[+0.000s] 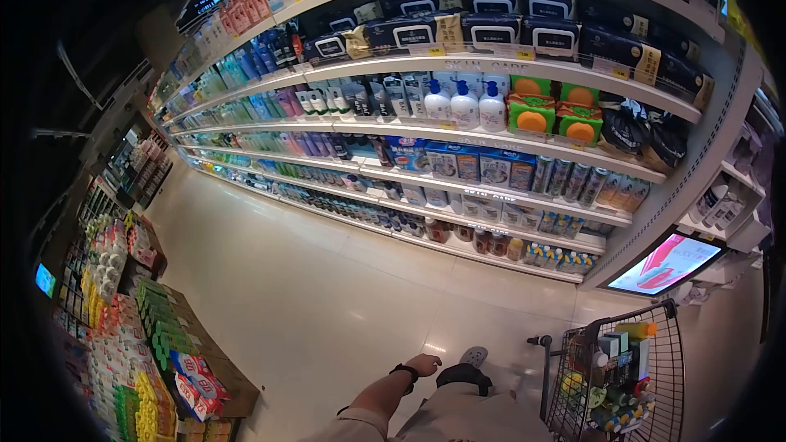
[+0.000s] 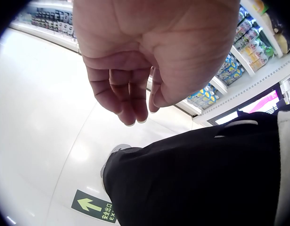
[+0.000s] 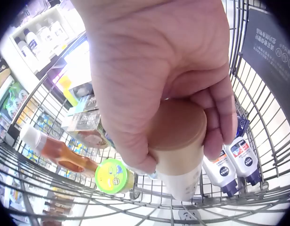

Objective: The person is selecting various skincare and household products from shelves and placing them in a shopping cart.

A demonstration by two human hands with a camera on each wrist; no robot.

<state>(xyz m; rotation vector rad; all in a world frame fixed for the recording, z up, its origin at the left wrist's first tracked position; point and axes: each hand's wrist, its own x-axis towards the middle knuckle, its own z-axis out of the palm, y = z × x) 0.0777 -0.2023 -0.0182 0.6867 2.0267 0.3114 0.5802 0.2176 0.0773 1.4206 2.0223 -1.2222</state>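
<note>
My left hand (image 1: 423, 364) hangs low over the floor, a dark band at its wrist. In the left wrist view that hand (image 2: 154, 52) has loosely curled fingers and holds nothing. My right hand (image 3: 163, 70) grips a brown-lidded container with a pale body (image 3: 178, 162), fingers and thumb round its lid, inside the wire cart (image 3: 22, 162). Beside it are a green-lidded tub (image 3: 112, 176), an amber bottle with a white cap (image 3: 60, 150) and two white bottles with dark caps (image 3: 241, 157). The head view does not show my right hand.
The cart (image 1: 681, 376) stands at lower right, with bottles and boxes inside. Long shelves (image 1: 491, 135) of skin care goods curve across the view, with a lit screen (image 1: 665, 264) at their end. Stacked packs (image 1: 123, 336) stand at left. A shoe (image 1: 474, 357) is on the floor.
</note>
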